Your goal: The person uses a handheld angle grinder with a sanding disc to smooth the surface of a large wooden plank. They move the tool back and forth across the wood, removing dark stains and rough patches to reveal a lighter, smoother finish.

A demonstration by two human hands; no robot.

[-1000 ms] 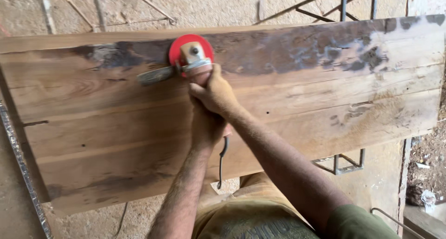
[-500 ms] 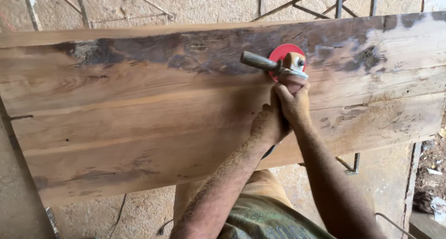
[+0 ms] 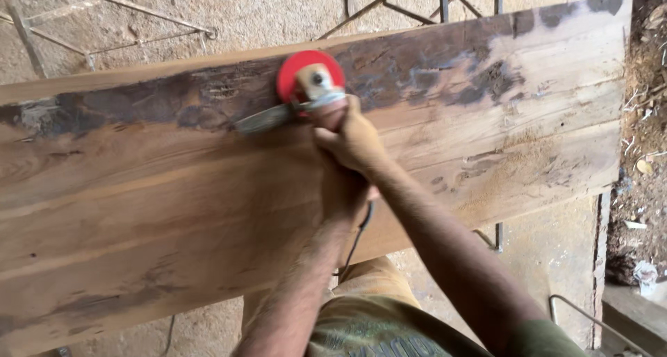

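Both forearms were left bare. A dark green short sleeve point(image 3: 538, 339) was worn, and a dusty olive printed shirt point(image 3: 375, 333) was seen.

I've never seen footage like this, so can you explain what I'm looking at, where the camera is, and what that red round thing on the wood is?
The camera sits on the person's head and looks down along both arms. A long, wide wooden plank lies across a metal frame above a dusty floor. The right hand and the left hand both grip a handheld sander. Its red disc lies on a dark, weathered strip of the plank, and a side handle sticks out to the left. A black cord hangs below the hands.
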